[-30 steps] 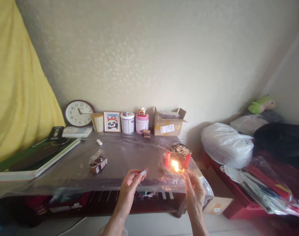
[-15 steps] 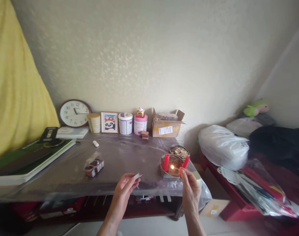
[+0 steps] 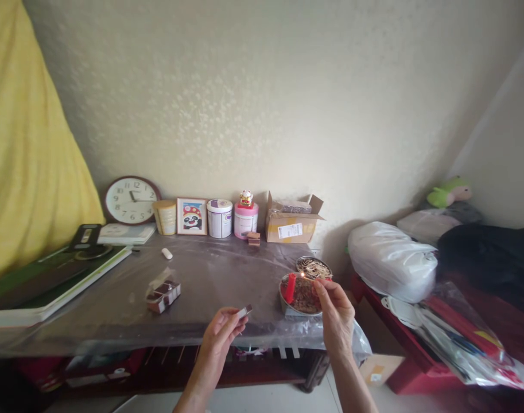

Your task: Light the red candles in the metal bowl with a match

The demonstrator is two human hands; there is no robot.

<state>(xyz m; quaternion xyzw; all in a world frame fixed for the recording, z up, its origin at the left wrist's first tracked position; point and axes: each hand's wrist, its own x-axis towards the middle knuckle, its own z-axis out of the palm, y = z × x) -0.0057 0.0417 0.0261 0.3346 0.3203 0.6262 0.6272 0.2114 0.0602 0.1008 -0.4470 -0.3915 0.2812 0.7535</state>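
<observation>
My left hand [image 3: 222, 328] is closed on a small matchbox [image 3: 244, 311], held above the table's front edge. My right hand [image 3: 336, 312] pinches a lit match [image 3: 305, 277] whose small flame sits over a round tin [image 3: 302, 294]. A red candle [image 3: 290, 288] stands in that tin at its left side. A second red candle at the right is mostly hidden behind my right fingers. A second tin [image 3: 314, 267] full of matchsticks stands just behind.
The plastic-covered table [image 3: 210, 281] holds a pack of matchboxes [image 3: 163, 292], a wall clock [image 3: 131, 200], cans, a framed panda picture [image 3: 191, 215], a cardboard box [image 3: 292, 225] and a green board [image 3: 50, 281]. White bags [image 3: 391, 261] lie on a red bench at the right.
The flame has shrunk from a large flare to a small point. My right hand has carried the match up and back, towards the tin's far rim. My left hand stayed nearly still.
</observation>
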